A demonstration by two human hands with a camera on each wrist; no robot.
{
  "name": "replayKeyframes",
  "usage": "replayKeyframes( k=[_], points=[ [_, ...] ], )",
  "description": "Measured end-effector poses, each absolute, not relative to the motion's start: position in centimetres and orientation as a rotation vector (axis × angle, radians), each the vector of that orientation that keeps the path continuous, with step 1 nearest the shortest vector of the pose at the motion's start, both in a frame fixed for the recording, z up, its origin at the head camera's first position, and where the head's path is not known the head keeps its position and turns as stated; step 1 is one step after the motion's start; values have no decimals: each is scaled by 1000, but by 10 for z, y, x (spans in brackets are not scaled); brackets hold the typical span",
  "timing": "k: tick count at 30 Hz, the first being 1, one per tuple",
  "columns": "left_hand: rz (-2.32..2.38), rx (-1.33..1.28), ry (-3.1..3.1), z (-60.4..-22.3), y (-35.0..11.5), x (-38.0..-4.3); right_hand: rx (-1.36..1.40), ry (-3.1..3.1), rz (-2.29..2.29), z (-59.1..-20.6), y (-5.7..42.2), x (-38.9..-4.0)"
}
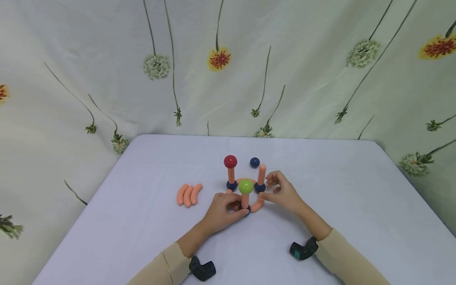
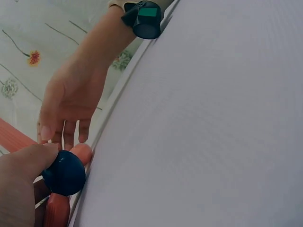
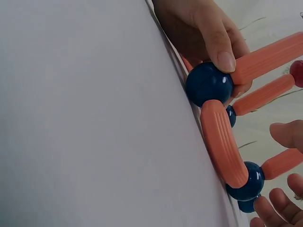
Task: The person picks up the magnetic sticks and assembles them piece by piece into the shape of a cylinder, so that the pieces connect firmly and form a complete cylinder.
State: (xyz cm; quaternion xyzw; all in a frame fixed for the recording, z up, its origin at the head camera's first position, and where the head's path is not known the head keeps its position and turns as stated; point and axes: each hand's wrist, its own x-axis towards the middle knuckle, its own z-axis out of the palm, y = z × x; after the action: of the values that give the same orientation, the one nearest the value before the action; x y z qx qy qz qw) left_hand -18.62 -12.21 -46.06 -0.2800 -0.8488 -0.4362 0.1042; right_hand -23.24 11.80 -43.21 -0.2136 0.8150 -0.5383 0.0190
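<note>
A toy frame of orange rods and balls stands on the table. My left hand [image 1: 221, 211] holds its nearest dark blue ball [image 3: 209, 84] between thumb and fingers. From this ball rises a straight rod [image 1: 245, 200] topped by a green ball [image 1: 246, 186]. A curved rod [image 3: 222, 142] links it to the right-hand blue ball [image 3: 251, 182], which carries a bare upright rod [image 1: 261, 174]. Beside that corner my right hand [image 1: 285, 192] is spread with fingers loosely bent, nothing gripped. At the back left, a red ball [image 1: 230, 161] tops another upright rod.
Several loose curved orange rods [image 1: 189, 195] lie side by side left of the frame. A loose dark blue ball [image 1: 254, 162] sits behind it. Black wrist devices [image 1: 202, 269] are strapped at both sleeves. A flower-print cloth [image 1: 306, 71] hangs behind the white table [image 1: 349, 182].
</note>
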Motion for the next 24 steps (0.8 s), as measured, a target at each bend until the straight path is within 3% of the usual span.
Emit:
replayKeyframes(
  k=[11,24],
  points=[
    [-1418,-903,-2505,-459,-121,-186,-677,2430,-1626,-438,106,-253],
    [-1387,-818,-2537,-458,-122,-185,-795,2560,-1521,-446,110,-251]
  ],
)
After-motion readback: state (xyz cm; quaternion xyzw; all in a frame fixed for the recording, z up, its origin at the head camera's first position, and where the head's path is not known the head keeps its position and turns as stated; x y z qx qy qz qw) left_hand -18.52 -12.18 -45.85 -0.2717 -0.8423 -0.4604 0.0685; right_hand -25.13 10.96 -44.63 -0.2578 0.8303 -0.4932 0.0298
